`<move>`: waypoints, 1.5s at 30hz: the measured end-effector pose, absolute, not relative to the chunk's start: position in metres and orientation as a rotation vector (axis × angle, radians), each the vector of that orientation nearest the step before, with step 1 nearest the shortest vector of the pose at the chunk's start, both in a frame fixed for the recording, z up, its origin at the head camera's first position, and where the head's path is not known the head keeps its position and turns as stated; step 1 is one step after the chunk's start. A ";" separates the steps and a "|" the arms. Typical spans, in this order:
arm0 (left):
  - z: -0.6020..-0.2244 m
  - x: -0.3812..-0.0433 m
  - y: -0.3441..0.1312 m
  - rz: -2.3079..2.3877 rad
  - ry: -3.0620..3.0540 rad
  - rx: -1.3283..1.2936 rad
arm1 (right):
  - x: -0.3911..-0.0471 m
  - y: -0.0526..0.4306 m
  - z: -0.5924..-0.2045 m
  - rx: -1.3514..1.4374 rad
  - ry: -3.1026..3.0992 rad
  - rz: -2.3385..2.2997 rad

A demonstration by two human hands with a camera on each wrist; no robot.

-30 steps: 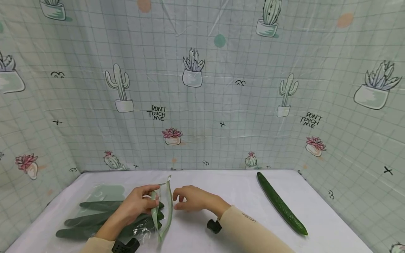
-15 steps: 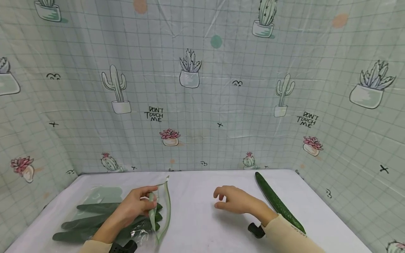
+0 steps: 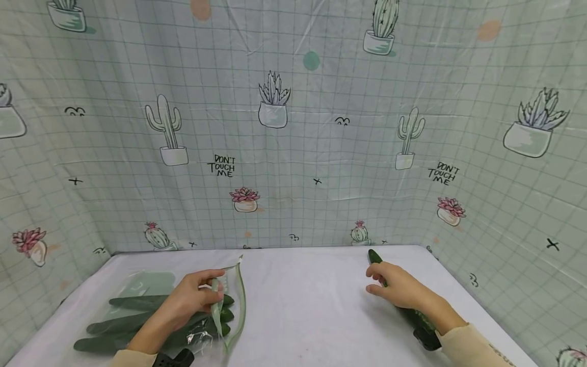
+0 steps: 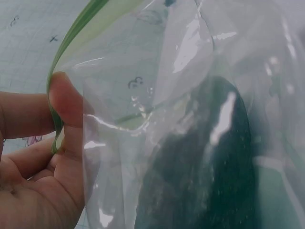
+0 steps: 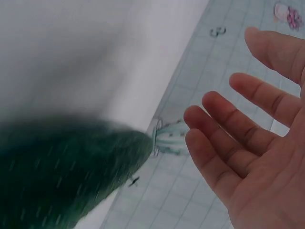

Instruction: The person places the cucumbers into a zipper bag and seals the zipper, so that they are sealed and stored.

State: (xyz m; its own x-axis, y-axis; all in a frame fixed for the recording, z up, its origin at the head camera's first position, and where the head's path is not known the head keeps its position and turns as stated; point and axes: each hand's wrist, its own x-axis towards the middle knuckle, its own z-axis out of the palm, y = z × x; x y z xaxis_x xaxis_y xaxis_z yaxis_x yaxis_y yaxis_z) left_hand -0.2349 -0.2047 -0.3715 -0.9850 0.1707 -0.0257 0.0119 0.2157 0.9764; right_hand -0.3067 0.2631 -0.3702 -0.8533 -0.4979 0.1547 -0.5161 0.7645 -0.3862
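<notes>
A clear zip bag point(image 3: 151, 281) with a green strip along its mouth lies on the left of the table, with several cucumbers point(image 3: 114, 326) inside. My left hand point(image 3: 183, 300) pinches one side of the mouth between thumb and fingers; the left wrist view shows the thumb point(image 4: 66, 100) on the green edge. The mouth gapes to the right. My right hand point(image 3: 401, 288) hovers over a loose dark green cucumber point(image 3: 375, 256) at the right, partly covering it. In the right wrist view its fingers are spread and relaxed, apart from the cucumber point(image 5: 71, 167).
A white-covered table point(image 3: 302, 306) spans the space between the bag and the loose cucumber. A hanging cloth point(image 3: 293, 153) printed with cacti stands behind and to both sides of it. Black devices are strapped at both wrists.
My right hand has moved from beside the bag's mouth across to the right, over the loose cucumber. The left hand keeps its pinch on the bag. The head view has shifted slightly.
</notes>
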 end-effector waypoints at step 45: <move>-0.363 -0.228 -0.234 1.848 2.354 0.212 | -0.293 0.338 -0.396 0.646 -3.077 0.749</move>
